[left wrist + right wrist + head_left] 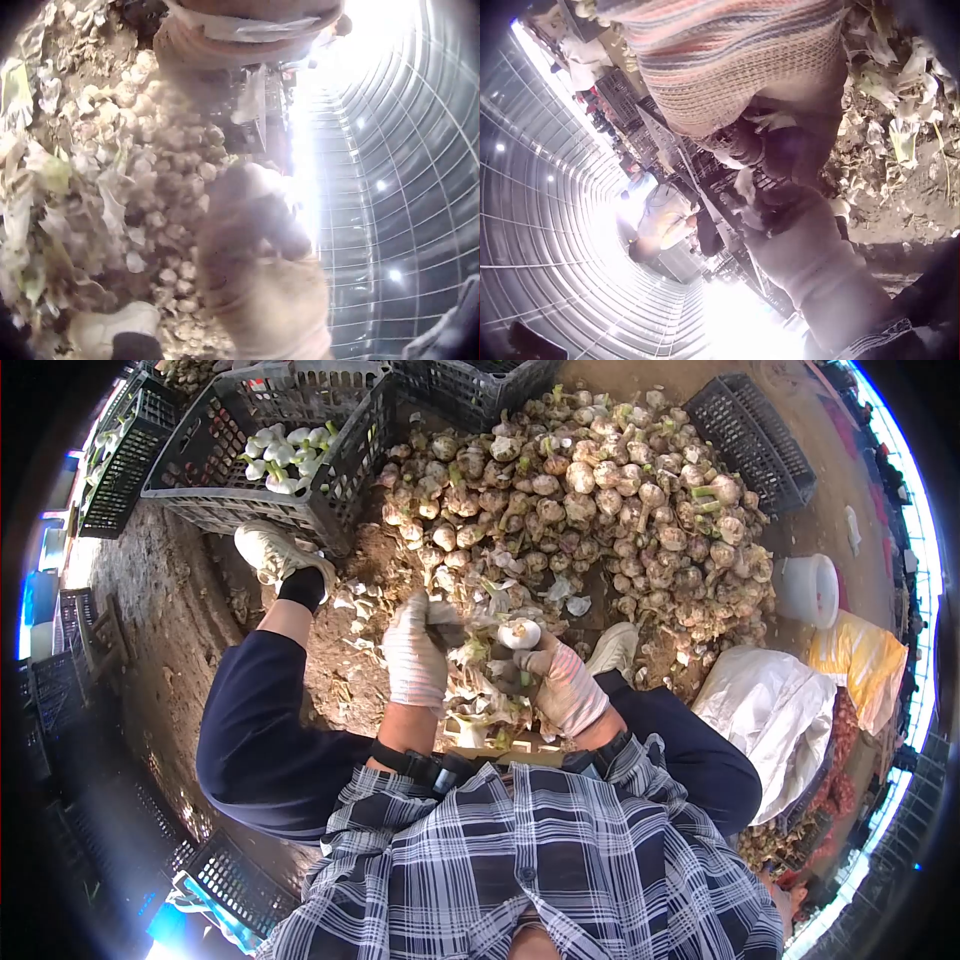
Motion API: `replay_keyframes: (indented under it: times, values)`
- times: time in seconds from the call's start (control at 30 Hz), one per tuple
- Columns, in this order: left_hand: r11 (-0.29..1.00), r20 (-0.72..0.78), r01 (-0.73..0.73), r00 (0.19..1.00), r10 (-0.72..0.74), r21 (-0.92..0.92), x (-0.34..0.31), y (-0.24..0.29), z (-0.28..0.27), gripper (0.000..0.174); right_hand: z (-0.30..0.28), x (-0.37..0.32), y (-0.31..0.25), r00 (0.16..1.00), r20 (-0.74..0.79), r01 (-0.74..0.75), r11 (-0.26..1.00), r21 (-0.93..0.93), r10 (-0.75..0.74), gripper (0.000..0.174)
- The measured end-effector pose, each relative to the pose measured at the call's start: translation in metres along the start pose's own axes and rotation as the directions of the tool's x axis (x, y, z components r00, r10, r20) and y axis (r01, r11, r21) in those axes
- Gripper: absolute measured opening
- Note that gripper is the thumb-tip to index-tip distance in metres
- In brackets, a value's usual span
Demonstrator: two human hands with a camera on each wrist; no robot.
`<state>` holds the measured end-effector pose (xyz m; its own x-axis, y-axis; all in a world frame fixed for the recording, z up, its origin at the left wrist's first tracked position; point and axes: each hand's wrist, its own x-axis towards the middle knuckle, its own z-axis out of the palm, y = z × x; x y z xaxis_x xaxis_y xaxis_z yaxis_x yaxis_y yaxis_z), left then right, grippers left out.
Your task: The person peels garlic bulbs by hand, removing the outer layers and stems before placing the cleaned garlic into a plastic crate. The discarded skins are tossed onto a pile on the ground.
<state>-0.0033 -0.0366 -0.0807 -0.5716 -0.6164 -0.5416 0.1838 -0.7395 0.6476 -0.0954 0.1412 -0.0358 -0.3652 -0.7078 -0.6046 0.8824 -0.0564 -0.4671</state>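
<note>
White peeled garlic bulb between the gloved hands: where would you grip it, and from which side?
Probably grip the white peeled garlic bulb round its broad middle, from below, as the gloved right hand does; its rounded top faces up, so fingers cup beneath it.

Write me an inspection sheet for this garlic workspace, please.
Surface: bare dirt ground, strewn with husks.
Job's things: garlic bulb, white and clean, in the right hand; large garlic pile ahead.
Clutter: loose skins and stalks between the legs; white bucket; white sack; yellow bag.
Hands: both gloved; right hand grips the bulb; left hand is beside it, its hold unclear.
Cables: nothing seen.
Surroundings: black crate holding cleaned bulbs; another crate past the pile.
</note>
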Motion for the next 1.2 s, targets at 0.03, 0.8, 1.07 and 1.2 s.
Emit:
replay_keyframes:
  times: [0.03,0.8,1.07,1.2]
  values:
    - [0.984,-0.005,-0.044,0.999,0.046,0.173,0.005,0.004,-0.001,0.031,0.001,0.0,-0.001,1.0,-0.022,-0.012,1.0,-0.014,0.011,0.052]
    - [0.896,-0.165,0.149,0.982,-0.086,0.419,0.01,-0.017,0.001,0.037,0.092,0.115,-0.157,0.799,0.161,0.601,0.782,-0.164,-0.58,0.057]
    - [0.678,-0.063,0.084,0.996,-0.055,0.731,0.019,-0.034,-0.014,0.044,-0.053,0.214,-0.061,0.954,-0.18,-0.252,-0.315,-0.915,-0.241,0.03]
    - [0.695,0.003,0.026,0.999,-0.041,0.718,0.038,-0.051,-0.027,0.055,-0.025,0.172,-0.07,0.952,-0.196,-0.26,-0.283,-0.923,-0.236,0.027]
